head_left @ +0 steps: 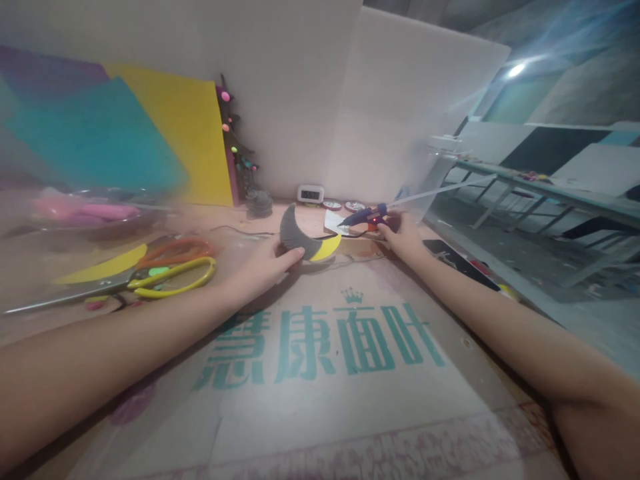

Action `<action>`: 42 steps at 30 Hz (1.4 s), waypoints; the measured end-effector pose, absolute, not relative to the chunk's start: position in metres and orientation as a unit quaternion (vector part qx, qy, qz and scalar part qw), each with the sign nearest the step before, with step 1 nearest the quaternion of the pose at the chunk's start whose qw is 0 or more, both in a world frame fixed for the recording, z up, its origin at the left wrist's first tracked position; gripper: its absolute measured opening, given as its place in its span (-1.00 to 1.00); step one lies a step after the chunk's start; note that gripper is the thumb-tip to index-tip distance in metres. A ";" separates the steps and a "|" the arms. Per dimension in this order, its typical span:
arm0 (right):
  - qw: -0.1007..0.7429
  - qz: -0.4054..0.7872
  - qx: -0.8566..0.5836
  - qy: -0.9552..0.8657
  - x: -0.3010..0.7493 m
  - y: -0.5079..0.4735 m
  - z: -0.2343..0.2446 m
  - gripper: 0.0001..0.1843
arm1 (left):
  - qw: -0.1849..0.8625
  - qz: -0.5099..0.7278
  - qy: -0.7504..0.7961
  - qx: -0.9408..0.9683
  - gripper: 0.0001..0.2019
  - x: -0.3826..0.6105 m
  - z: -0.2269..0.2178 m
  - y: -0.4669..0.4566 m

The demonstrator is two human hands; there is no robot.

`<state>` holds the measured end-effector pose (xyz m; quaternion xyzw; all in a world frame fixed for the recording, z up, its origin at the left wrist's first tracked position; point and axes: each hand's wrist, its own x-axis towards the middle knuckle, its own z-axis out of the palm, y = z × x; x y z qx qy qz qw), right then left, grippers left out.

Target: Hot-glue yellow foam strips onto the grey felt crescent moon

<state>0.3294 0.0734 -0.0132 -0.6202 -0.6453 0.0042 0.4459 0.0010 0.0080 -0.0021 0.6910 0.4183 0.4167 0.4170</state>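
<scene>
My left hand (277, 261) grips a crescent-moon cutout (298, 240), its thumb on the front face. The crescent is dark grey with a yellow lower tip and is held up over the table. My right hand (403, 235) is closed around a dark blue hot glue gun (364, 216) at the back right. A small red light glows on the gun, its nozzle points left, and a long pale glue stick (440, 191) juts from its rear. Beneath the nozzle lies a small white card (334, 221).
Large scissors (173, 275), partly blurred, lie left beside yellow scraps. Behind stand a small digital clock (311, 194), a dark wire tree with coloured balls (239, 143) and coloured sheets (177, 127). White panels (300, 100) wall the back. A dark tray (457, 263) sits right.
</scene>
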 end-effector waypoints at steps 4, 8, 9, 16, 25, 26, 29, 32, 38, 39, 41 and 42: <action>0.490 -0.091 -0.647 -0.577 0.327 0.061 -0.004 -0.74 | 0.418 0.417 0.413 0.694 -0.74 0.002 -0.002 0.007; 0.477 -0.085 -0.611 -0.626 0.311 0.041 0.007 -0.67 | 0.414 0.427 0.409 0.692 -0.78 0.001 -0.005 0.009; 0.459 -0.064 -0.596 -0.655 0.304 0.035 0.010 -0.66 | 0.415 0.430 0.408 0.691 -0.77 0.001 -0.006 0.010; 0.276 0.004 -0.489 -0.827 0.243 -0.012 0.019 -0.69 | 0.427 0.458 0.401 0.669 -0.73 -0.001 -0.004 0.011; 0.242 -0.068 -0.387 -0.887 0.239 -0.024 0.002 -0.75 | 0.389 0.420 0.421 0.703 -0.73 -0.001 0.002 0.005; 0.222 -0.092 -0.369 -0.898 0.237 -0.027 0.003 -0.72 | 0.388 0.418 0.422 0.705 -0.73 -0.001 0.001 0.005; 0.166 -0.164 -0.309 -0.922 0.231 -0.038 0.009 -0.67 | 0.391 0.413 0.424 0.705 -0.76 0.000 0.001 0.005; 0.142 -0.179 -0.277 -0.933 0.226 -0.043 0.010 -0.65 | 0.385 0.410 0.425 0.709 -0.70 0.001 0.002 0.004; 0.117 -0.148 -0.252 -0.949 0.224 -0.042 0.012 -0.68 | 0.336 0.374 0.445 0.741 -0.64 0.001 0.011 -0.003; 0.116 -0.143 -0.252 -0.950 0.224 -0.042 0.012 -0.68 | 0.330 0.373 0.446 0.743 -0.63 0.001 0.011 -0.004; 0.116 -0.136 -0.253 -0.951 0.224 -0.043 0.014 -0.69 | 0.322 0.374 0.448 0.745 -0.63 0.001 0.012 -0.005; 0.118 -0.133 -0.253 -0.951 0.224 -0.043 0.014 -0.69 | 0.318 0.373 0.451 0.746 -0.63 0.001 0.012 -0.005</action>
